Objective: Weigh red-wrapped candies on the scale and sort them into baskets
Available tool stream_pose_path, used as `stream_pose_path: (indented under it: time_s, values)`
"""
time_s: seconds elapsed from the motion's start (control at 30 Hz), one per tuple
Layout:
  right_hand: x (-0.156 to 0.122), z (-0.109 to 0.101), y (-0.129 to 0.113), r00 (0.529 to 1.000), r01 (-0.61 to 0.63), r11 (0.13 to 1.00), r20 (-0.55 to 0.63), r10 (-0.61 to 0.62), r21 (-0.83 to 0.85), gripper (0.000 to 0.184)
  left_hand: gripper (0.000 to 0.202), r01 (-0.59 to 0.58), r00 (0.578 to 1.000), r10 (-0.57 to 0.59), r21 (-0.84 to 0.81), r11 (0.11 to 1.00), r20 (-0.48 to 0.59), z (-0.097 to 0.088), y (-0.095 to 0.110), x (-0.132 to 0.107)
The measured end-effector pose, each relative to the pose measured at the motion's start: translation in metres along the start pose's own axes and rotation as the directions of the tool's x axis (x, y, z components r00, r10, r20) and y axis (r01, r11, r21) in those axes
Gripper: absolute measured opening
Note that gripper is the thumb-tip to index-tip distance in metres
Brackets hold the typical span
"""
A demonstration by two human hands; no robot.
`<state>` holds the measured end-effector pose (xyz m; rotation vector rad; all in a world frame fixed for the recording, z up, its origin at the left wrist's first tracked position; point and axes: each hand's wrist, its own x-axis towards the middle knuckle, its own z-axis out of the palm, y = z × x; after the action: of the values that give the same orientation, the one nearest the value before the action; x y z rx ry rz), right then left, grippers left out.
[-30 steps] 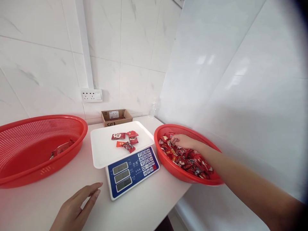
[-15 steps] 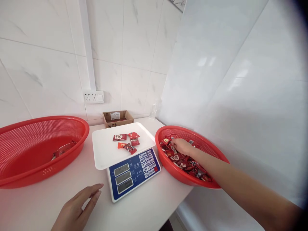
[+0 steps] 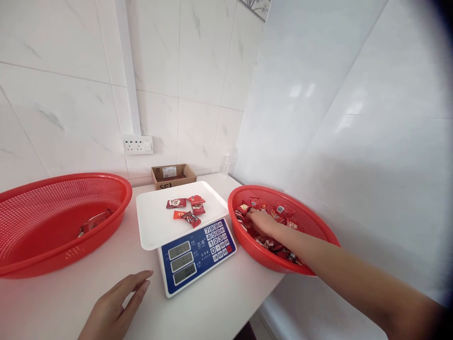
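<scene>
White laminate counter (image 3: pixel 219 302) in a tiled corner. At right of frame, my right hand (image 3: pixel 264 222) lies among red-wrapped sweets (image 3: pixel 281 209) in the round red plastic mesh basket (image 3: pixel 260 255); whether its curled fingers grip one I cannot tell. At lower left, my left hand (image 3: pixel 113 307) lies flat with its fingers loosely apart. Pinching a single wrapper by its edge, I judge, would lift it free of its neighbours.

Small red-wrapped candies (image 3: pixel 279 209), loosely heaped in the shallow red mesh basket (image 3: pixel 260 255) at right
</scene>
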<state>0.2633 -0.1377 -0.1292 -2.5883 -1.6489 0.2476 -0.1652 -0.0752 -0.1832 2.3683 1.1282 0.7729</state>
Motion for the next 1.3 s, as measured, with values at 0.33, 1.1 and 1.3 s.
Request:
stream_pose_path:
  time_s: [0.33,1.1,1.3]
  values:
    - [0.001,-0.036,0.022,0.999,-0.029,0.99,-0.022,0.026,-0.139,0.026,0.029,-0.015,1.0,0.015,-0.026,1.0,0.008,0.001,0.0,0.0]
    - [0.003,-0.073,0.02,0.992,0.042,0.993,-0.12,-0.028,0.111,0.025,0.026,-0.018,1.0,0.018,-0.024,1.0,0.003,0.0,0.001,0.0]
    - [0.008,-0.074,0.025,0.984,-0.013,0.999,-0.175,0.019,0.032,0.012,0.028,-0.04,0.999,0.04,-0.022,0.999,0.003,-0.005,0.01,0.0]
